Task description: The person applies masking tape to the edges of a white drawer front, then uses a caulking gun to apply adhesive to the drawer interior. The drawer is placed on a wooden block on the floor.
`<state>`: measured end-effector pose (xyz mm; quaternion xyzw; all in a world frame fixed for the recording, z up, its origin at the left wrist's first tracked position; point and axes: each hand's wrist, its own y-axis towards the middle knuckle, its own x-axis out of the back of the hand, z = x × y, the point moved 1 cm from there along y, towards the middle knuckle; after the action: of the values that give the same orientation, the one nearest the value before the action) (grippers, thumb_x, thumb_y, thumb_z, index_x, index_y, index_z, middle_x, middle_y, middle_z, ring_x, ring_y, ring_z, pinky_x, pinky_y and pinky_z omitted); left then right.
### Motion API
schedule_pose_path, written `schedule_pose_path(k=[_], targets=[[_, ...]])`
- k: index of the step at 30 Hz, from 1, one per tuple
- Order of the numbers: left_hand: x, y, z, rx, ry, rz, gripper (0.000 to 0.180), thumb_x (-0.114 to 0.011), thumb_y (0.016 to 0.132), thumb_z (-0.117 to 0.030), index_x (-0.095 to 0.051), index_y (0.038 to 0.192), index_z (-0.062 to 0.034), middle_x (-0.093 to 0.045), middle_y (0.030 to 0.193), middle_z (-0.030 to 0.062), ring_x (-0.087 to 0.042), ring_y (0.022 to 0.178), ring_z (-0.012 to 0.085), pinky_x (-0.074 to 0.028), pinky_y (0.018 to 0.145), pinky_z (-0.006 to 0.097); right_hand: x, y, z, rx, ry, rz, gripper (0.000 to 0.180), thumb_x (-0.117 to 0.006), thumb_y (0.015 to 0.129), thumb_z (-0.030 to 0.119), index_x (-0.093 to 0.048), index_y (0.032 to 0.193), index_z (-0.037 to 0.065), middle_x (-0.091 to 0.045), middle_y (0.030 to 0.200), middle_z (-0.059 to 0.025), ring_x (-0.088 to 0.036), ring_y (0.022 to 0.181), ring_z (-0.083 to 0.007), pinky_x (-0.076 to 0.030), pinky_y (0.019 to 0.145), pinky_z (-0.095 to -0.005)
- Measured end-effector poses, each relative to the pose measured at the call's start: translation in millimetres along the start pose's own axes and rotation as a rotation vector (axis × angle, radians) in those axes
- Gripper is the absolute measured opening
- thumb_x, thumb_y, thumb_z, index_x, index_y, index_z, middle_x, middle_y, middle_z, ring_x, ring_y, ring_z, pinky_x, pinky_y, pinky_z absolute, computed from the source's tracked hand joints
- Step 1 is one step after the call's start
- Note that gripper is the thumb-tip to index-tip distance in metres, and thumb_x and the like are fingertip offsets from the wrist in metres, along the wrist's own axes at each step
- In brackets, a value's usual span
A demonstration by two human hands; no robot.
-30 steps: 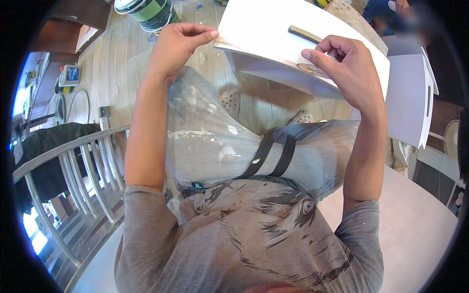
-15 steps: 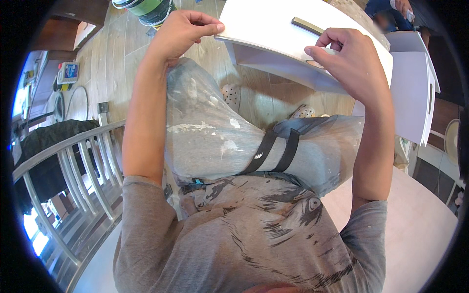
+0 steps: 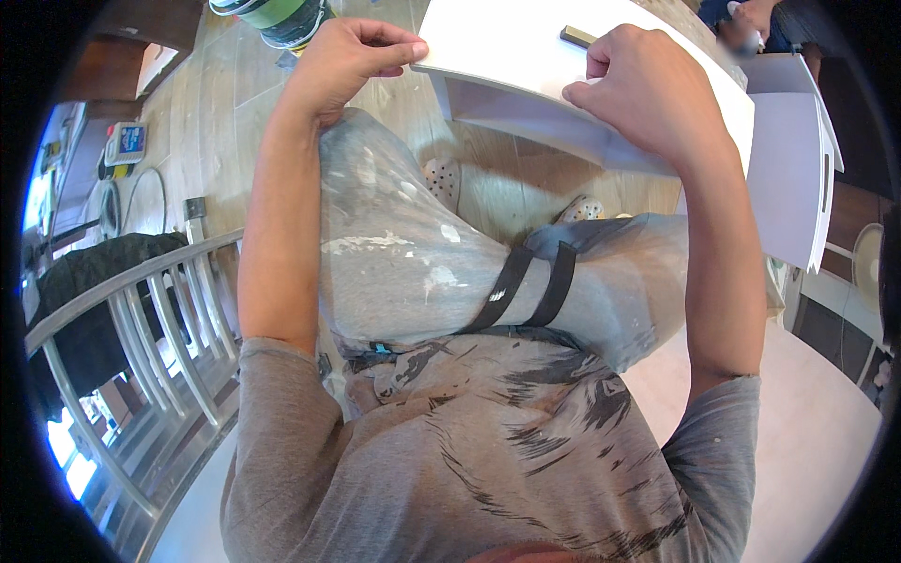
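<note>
A white drawer [image 3: 507, 42] lies in front of my knees with its front panel facing up. A brass-coloured bar handle [image 3: 575, 37] is fixed to the panel. My left hand [image 3: 352, 61] is closed in a pinch at the panel's near left corner, thumb and forefinger touching the edge. Whether a thin strip is between those fingertips cannot be seen. Over the near edge, beside the handle, my right hand [image 3: 648, 94] is closed with curled fingers. A small bit of white shows by its thumb; the rest is hidden in the hand.
A green and black bucket [image 3: 277, 19] stands on the wood-look floor at the far left. At the right is another white drawer or cabinet part [image 3: 788, 169], with a person's hand [image 3: 751, 17] beyond it. A metal railing [image 3: 150, 272] runs along my left.
My right hand has shifted left and slightly away from me along the drawer's edge. A pale ring-shaped edge under it has gone from sight. My left hand stays at the corner.
</note>
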<state>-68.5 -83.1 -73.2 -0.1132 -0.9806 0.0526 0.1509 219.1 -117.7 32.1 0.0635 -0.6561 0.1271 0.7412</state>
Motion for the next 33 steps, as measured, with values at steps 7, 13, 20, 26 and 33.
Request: schedule_pose_path(k=[7, 13, 20, 26, 33], targets=[[-1.4, -0.7, -0.1, -0.015, -0.026, 0.015, 0.029, -0.085, 0.085, -0.023, -0.079, 0.103, -0.0003, -0.076, 0.096, 0.007, -0.07, 0.089, 0.0138, -0.057, 0.085, 0.029, -4.4, 13.7, -1.9, -0.031, -0.045, 0.107, 0.025, -0.074, 0.072, 0.026, -0.074, 0.079, 0.001, -0.071, 0.074, -0.0198, -0.071, 0.07, -0.0326, -0.057, 0.069, -0.0403], [-1.3, -2.6, 0.0, -0.016, -0.026, 0.004, 0.031, -0.085, 0.086, -0.024, -0.078, 0.105, -0.0013, -0.076, 0.096, 0.0067, -0.07, 0.087, 0.0131, -0.057, 0.084, 0.028, 8.2, 10.9, 11.0, -0.009, -0.109, 0.061, 0.027, -0.069, 0.069, 0.023, -0.076, 0.076, -0.002, -0.072, 0.077, -0.0258, -0.072, 0.078, -0.0409, -0.059, 0.079, -0.046], [-4.5, -1.5, -0.1, -0.018, -0.031, -0.004, 0.029, -0.084, 0.086, -0.022, -0.078, 0.106, -0.001, -0.076, 0.097, 0.0069, -0.071, 0.087, 0.0129, -0.057, 0.086, 0.028, -5.5, 25.7, 2.9, -0.019, -0.264, 0.107, 0.031, -0.069, 0.07, 0.024, -0.077, 0.08, -0.004, -0.073, 0.083, -0.0261, -0.073, 0.082, -0.0406, -0.059, 0.081, -0.0457], [-0.9, 2.4, 9.5, -0.019, -0.009, -0.004, 0.028, -0.084, 0.086, -0.022, -0.079, 0.105, -0.0019, -0.076, 0.097, 0.0066, -0.071, 0.088, 0.0128, -0.057, 0.087, 0.028, 5.6, 19.6, 13.9, -0.019, -0.248, 0.114, 0.033, -0.069, 0.071, 0.024, -0.077, 0.084, -0.004, -0.073, 0.086, -0.0261, -0.073, 0.084, -0.0398, -0.059, 0.082, -0.0449], [-2.8, 3.4, 9.3, -0.02, -0.017, 0.002, 0.026, -0.083, 0.087, -0.02, -0.079, 0.105, -0.002, -0.076, 0.097, 0.0063, -0.071, 0.089, 0.0131, -0.057, 0.087, 0.028, -3.5, 28.8, 7.0, -0.061, -0.288, 0.166, 0.033, -0.069, 0.072, 0.025, -0.078, 0.087, -0.004, -0.074, 0.087, -0.0252, -0.074, 0.085, -0.039, -0.059, 0.082, -0.0442]])
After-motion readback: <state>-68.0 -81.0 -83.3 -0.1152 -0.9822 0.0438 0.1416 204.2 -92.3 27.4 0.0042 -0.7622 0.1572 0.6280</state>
